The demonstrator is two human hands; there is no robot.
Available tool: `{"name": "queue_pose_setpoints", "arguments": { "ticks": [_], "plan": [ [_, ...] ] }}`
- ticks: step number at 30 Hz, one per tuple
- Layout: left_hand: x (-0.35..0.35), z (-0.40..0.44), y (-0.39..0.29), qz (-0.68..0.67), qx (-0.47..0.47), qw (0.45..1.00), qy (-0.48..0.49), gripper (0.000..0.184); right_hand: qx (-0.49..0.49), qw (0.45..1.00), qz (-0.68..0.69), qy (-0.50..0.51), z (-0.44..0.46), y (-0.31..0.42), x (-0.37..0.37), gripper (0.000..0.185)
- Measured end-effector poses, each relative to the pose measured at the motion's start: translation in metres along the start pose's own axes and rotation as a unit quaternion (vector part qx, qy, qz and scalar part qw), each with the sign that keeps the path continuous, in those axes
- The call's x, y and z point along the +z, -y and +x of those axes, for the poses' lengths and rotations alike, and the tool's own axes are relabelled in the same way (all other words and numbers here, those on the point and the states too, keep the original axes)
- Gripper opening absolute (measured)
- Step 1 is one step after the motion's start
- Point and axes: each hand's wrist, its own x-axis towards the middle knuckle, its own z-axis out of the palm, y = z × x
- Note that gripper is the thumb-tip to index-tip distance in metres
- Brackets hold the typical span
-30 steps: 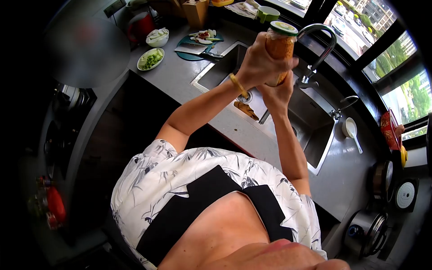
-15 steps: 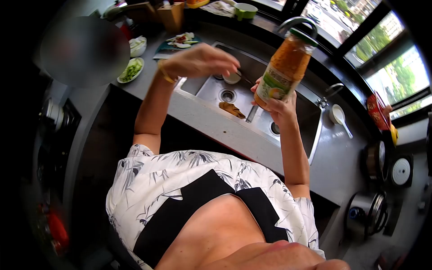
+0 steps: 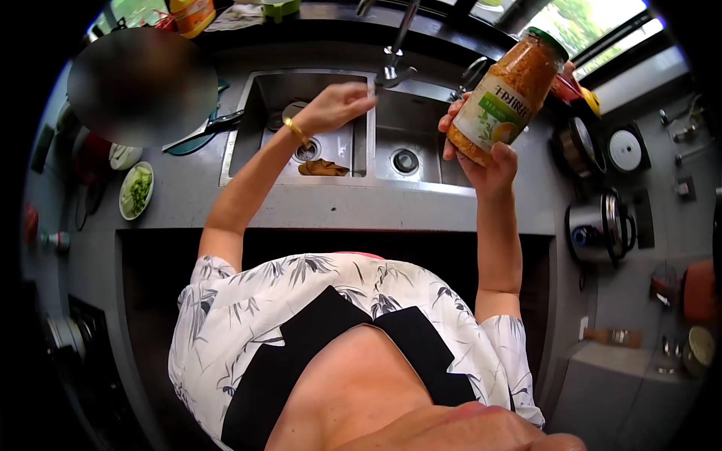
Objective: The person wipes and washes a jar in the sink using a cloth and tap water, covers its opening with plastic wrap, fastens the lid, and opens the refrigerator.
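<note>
My right hand point(image 3: 485, 154) grips the lower part of a tall glass jar point(image 3: 511, 98). The jar holds an orange, finely chopped food, and has a green lid and a white and green label. It is tilted, lid up and to the right, above the right sink basin's edge. Over the left basin hovers my left hand point(image 3: 340, 107), a yellow bracelet at its wrist. Its fingers are curled in and slightly blurred, with nothing visible in them. Below it, a brown crumpled cloth point(image 3: 323, 167) lies at the front of the double sink point(image 3: 430, 184).
A faucet point(image 3: 395, 56) rises behind the sink. On the left, a knife point(image 3: 218, 124) rests across a teal board point(image 3: 194, 144), near a white bowl of chopped greens point(image 3: 137, 192). An electric cooker point(image 3: 599, 225) and a dark pot point(image 3: 577, 146) stand on the right.
The view has turned to the right. The jar has shifted right with my right hand, its label turned more towards me. My left hand's fingers have curled from a stretched position.
</note>
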Motion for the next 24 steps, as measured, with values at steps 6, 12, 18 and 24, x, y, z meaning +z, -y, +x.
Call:
{"name": "queue_pose_setpoints", "arguments": {
  "ticks": [6, 12, 18, 24],
  "plan": [
    [0.038, 0.042, -0.144, -0.144, 0.134, 0.977, 0.082, 0.110, 0.023, 0.985, -0.093, -0.142, -0.025, 0.003, 0.049, 0.062],
    [0.082, 0.034, -0.188, -0.232, 0.134, 0.927, 0.263, 0.068, 0.052, 0.918, -0.256, -0.298, -0.062, 0.014, 0.086, 0.057],
    [0.118, 0.009, -0.212, -0.257, 0.177, 0.908, 0.278, 0.059, -0.002, 0.866, -0.307, -0.394, -0.097, 0.027, 0.124, 0.046],
    [0.181, -0.005, -0.267, -0.261, 0.209, 0.893, 0.301, 0.053, -0.067, 0.900, -0.235, -0.361, -0.159, 0.072, 0.155, 0.045]
  ]
}}
